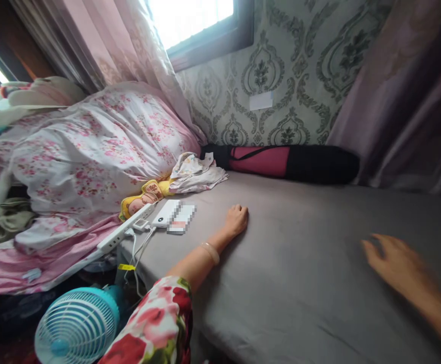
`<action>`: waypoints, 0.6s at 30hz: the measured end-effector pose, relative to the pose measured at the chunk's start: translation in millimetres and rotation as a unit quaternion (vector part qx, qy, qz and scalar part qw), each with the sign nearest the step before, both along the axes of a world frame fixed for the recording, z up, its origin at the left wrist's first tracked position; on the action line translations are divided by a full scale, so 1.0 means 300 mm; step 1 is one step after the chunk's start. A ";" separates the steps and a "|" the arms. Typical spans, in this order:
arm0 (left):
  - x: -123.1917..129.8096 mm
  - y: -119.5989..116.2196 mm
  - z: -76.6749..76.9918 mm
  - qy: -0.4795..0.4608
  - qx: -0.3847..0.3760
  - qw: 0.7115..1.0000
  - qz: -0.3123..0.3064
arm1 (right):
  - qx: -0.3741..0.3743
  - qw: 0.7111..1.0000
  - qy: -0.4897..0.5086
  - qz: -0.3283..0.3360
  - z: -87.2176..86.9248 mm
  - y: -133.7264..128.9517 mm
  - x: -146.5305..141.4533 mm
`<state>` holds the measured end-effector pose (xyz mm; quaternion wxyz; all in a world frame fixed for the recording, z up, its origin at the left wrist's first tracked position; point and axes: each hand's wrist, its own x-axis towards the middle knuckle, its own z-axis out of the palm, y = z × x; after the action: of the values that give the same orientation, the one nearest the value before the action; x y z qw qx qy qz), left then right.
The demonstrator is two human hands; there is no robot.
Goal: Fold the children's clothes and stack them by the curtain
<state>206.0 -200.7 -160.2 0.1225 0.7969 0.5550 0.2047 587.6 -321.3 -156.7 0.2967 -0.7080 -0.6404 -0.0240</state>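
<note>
My left hand rests on the grey sheet that covers the bed, its fingers curled downward. What lies under those fingers, if anything, is hidden. A pale bangle circles that wrist, below a red floral sleeve. At the right, my right hand is over the same sheet, slightly blurred, thumb and fingers apart with nothing between them. To the left of my left hand lie a white box-shaped device and a blurred-out card-like item.
A power strip with white cables lies along the bed's left edge, above a turquoise fan. Beyond are a yellow plush toy, crumpled cloth and floral bedding. A black and magenta long bag lies against the wall.
</note>
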 end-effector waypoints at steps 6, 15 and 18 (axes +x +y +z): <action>-0.012 0.056 0.012 -0.036 -0.037 0.998 -0.039 | -0.096 0.986 -0.069 0.119 -0.043 0.156 -0.536; -0.223 0.197 0.127 -0.247 -0.196 0.949 -0.003 | -0.096 0.981 -0.117 0.118 -0.074 0.172 -0.772; -0.358 0.275 0.182 -0.343 -0.156 0.921 0.097 | -0.076 0.983 -0.118 0.118 -0.086 0.176 -0.766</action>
<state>98.5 -118.1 -105.7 0.4074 0.5910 0.5788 0.3871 357.8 -268.6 -182.4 0.1654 -0.6399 -0.7501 -0.0235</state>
